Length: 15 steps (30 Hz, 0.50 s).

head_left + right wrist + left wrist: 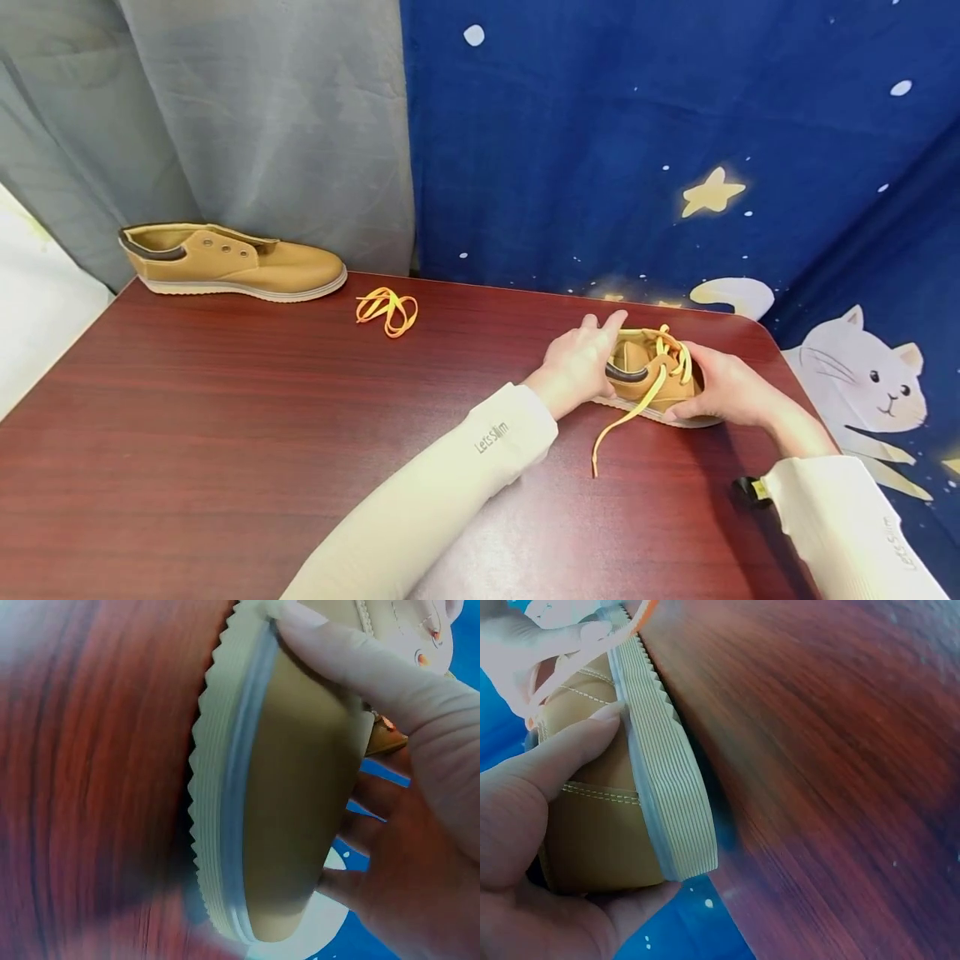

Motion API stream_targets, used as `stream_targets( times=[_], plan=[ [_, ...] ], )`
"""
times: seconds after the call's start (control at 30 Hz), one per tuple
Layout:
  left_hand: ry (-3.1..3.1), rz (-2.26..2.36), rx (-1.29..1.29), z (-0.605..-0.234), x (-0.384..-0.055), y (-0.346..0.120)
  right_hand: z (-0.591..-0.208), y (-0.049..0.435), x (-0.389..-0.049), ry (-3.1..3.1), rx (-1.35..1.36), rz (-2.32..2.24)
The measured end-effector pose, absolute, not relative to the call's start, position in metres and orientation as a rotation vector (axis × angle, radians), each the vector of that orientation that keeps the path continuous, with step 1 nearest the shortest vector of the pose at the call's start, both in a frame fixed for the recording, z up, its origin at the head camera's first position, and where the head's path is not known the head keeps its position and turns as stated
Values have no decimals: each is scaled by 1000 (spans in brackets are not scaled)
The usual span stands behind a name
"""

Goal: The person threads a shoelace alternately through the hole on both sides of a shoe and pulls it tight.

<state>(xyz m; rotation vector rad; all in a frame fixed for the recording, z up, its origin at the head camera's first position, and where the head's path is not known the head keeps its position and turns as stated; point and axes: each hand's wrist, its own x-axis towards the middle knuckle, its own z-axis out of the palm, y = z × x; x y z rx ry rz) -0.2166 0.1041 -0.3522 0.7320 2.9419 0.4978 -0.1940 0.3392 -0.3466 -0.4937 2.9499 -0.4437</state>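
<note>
A tan low shoe with a ridged cream sole sits at the right end of the table, toe pointing right. My left hand grips its heel end; in the left wrist view the thumb lies along the shoe's side, just above the sole. Around the front half my right hand holds on, thumb on the near side and fingers beyond the far side. A yellow shoelace runs through the eyelets, and one loose end trails over the near side onto the tabletop.
A second tan shoe with bare eyelets stands at the table's back left corner. Beside it lies a loosely looped yellow shoelace. Grey and blue curtains hang right behind the table's back edge. The dark red tabletop stretches left.
</note>
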Motion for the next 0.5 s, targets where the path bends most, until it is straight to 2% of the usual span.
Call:
stream_targets(
  times=[0.27,0.5],
  plan=[
    [2939,531,786,-343,-209,86,-335,323,-182,3060,-631,-465],
    [2949,452,881,-323,-204,35,-311,276,-169,3146,-696,-510]
  ],
)
